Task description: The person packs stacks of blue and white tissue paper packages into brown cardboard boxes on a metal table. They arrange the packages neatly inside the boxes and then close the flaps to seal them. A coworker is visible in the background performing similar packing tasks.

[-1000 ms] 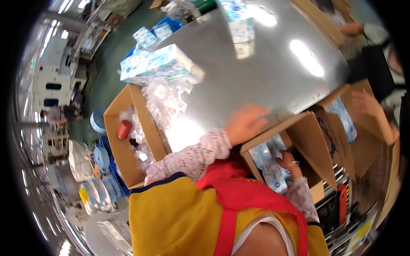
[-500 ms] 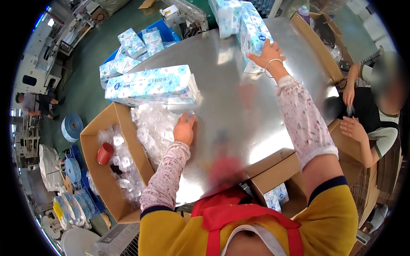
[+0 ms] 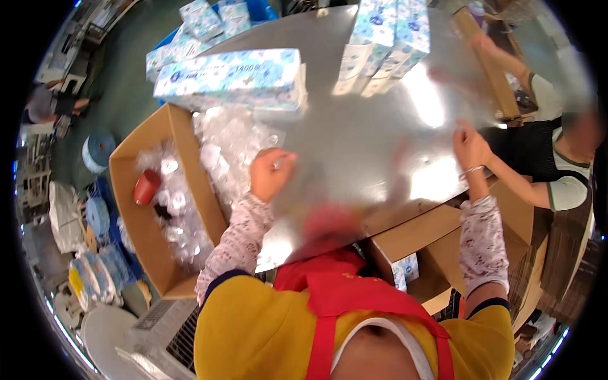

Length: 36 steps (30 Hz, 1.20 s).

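Observation:
My left hand (image 3: 272, 172) is over the metal table, its fingers curled together beside a pile of clear plastic pieces (image 3: 225, 142). A small pale glint shows at its fingers; what they hold, if anything, cannot be made out. My right hand (image 3: 472, 149) is closed above the table's right side, close to a co-worker's arm. Any content of it is hidden. A long blue-and-white floral tissue pack (image 3: 228, 79) lies left of centre, beyond the plastic pieces. Two similar tissue packs (image 3: 386, 41) stand side by side at the far edge, away from both hands.
A cardboard box (image 3: 206, 215) at left holds clear plastic pieces and a red roll (image 3: 147, 187). A blue crate (image 3: 259, 9) holds more packs. Open cartons stand at the near right (image 3: 415, 237) and far right (image 3: 491, 76). A co-worker (image 3: 544, 152) stands at right, one arm stretched out.
My right hand has left the far tissue pack, come back toward the near right and closed. My left hand's fingers have curled in. The co-worker's arm now reaches to the far carton.

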Each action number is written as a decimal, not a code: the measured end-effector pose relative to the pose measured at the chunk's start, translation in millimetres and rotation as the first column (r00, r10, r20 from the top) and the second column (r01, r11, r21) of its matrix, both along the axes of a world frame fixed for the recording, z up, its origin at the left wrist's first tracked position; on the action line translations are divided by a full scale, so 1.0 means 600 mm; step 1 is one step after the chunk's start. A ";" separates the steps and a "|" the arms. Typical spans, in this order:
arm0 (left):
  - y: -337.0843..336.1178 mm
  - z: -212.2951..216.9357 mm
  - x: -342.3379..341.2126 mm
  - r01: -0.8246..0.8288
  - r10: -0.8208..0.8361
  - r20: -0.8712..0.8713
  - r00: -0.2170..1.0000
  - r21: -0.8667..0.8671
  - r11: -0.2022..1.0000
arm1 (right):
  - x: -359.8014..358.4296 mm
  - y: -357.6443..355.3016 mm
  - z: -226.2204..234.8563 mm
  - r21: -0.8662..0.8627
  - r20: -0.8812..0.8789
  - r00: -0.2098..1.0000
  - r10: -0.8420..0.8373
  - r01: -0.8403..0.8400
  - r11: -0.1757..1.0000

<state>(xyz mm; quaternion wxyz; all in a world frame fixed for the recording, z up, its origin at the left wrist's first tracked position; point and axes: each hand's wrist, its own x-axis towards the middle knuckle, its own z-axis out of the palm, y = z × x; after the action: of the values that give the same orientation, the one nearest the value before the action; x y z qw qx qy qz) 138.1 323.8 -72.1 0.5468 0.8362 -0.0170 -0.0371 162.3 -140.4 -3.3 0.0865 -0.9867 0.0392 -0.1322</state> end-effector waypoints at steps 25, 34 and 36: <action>-0.248 0.160 -0.115 0.548 -0.649 0.529 0.546 0.361 0.755 | -0.015 0.141 0.049 -0.117 -0.405 0.898 -0.171 0.135 0.984; -0.444 0.064 -0.324 0.891 -0.973 -0.158 -0.168 0.398 -0.218 | -0.131 -0.063 0.157 0.995 -0.083 0.996 -0.017 0.083 0.054; -0.470 0.053 -0.324 0.821 -0.869 -0.368 -0.330 0.342 -0.457 | -0.260 -0.058 0.210 0.984 0.093 0.987 -0.134 -0.071 0.164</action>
<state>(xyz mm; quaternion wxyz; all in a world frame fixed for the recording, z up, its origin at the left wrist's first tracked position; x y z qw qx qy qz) -56.4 42.0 -40.1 0.0390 0.5619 -0.7058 -0.4297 6.4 -175.1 122.9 0.7036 -0.6814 0.1290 -0.1548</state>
